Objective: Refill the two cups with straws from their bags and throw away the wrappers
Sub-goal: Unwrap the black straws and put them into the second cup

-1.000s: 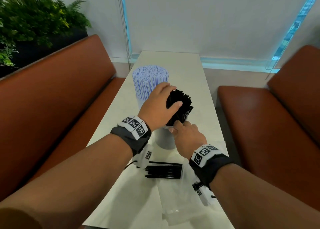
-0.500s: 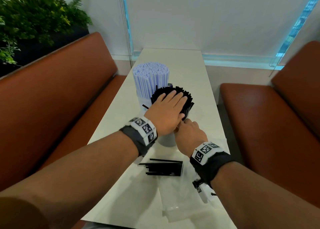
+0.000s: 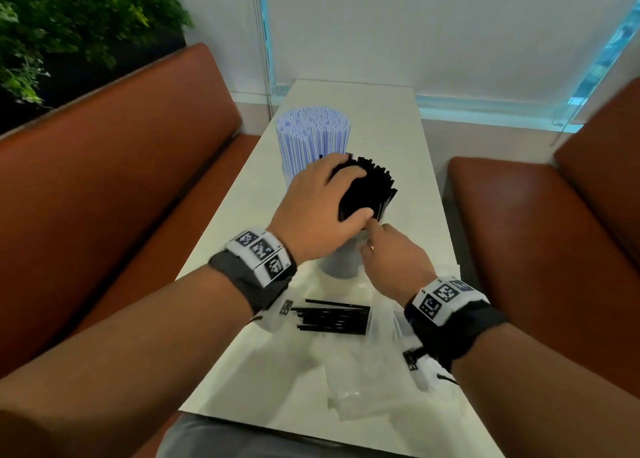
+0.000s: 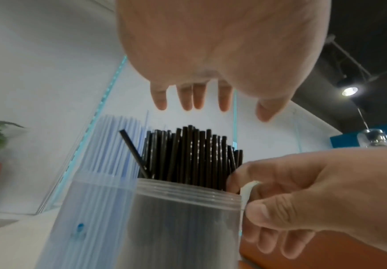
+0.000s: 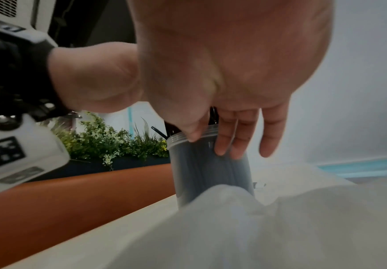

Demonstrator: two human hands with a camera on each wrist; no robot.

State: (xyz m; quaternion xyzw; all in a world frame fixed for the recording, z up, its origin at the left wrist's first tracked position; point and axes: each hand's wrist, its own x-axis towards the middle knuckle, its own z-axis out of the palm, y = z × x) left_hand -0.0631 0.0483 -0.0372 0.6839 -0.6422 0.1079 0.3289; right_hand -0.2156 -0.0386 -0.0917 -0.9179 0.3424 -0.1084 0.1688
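Note:
A clear cup [image 3: 341, 261] packed with black straws [image 3: 377, 187] stands mid-table. My left hand [image 3: 322, 211] hovers over the straw tops, fingers spread and loosely bent; the left wrist view shows a gap between its fingertips [image 4: 160, 102] and the black straws [image 4: 188, 154]. My right hand [image 3: 391, 256] grips the cup at its rim, thumb on the near side, fingers [image 5: 224, 142] round the wall of the cup [image 5: 201, 169]. Behind stands a second cup full of blue-striped straws [image 3: 313, 135]. Several loose black straws [image 3: 334, 319] lie on the table in front of the cup.
Crumpled clear wrapper bags [image 3: 367, 381] lie on the white table [image 3: 408, 138] near its front edge, under my right wrist. Brown benches [image 3: 104, 197] run along both sides. A green plant [image 3: 69, 17] stands at the back left.
My left hand, pressed flat on the black straw tops half a second ago, has lifted slightly and its fingers have bent. My right hand stays on the cup.

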